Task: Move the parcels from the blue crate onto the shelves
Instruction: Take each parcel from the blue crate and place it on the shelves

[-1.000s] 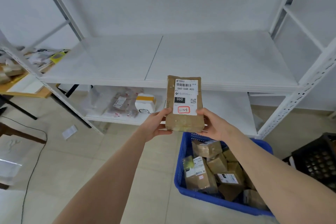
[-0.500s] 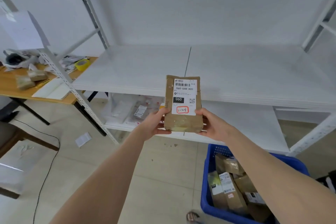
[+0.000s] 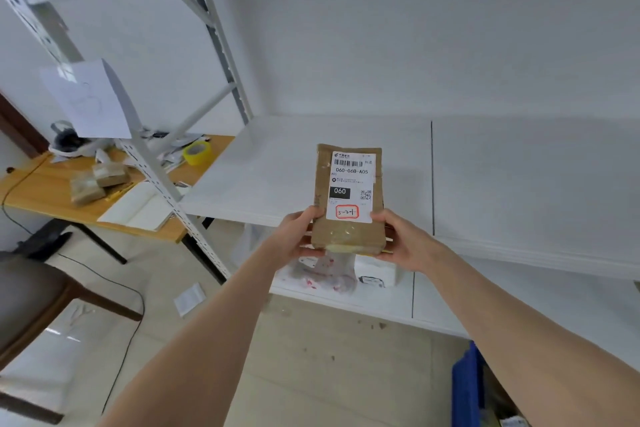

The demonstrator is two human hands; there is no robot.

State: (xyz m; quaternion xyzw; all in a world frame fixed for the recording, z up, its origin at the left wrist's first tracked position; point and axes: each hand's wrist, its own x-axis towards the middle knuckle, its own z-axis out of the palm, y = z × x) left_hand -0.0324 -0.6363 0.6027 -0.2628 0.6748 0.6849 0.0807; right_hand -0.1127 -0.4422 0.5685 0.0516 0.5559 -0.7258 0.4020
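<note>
Left grip (image 3: 298, 236) and right grip (image 3: 401, 239) both pinching the brown parcel (image 3: 348, 198) at its bottom corners, a thumb on the front face each side, other fingers curled behind. Parcel is upright and off every surface, with its white label (image 3: 351, 184) facing me: barcode, "060", and a red-boxed handwritten mark near the lower edge. I see it against the front edge of the middle shelf (image 3: 277, 170), whose board is bare where I can see it.

Below the grips, the lower shelf (image 3: 433, 302) carries a clear-bagged packet (image 3: 322, 270) and a small white box (image 3: 375, 274) just beside it. Corner of the blue crate (image 3: 465, 388) sits at bottom right on the floor, contents mostly cut off.

Left of the rack upright (image 3: 162, 184), which has a white sheet (image 3: 90, 100) hung on it, there's a wooden bench (image 3: 41, 187) with brown packets (image 3: 95, 180) and a yellow tape roll (image 3: 196, 152). A paper slip (image 3: 188, 298) and a black cable (image 3: 128, 322) lie on the floor.
</note>
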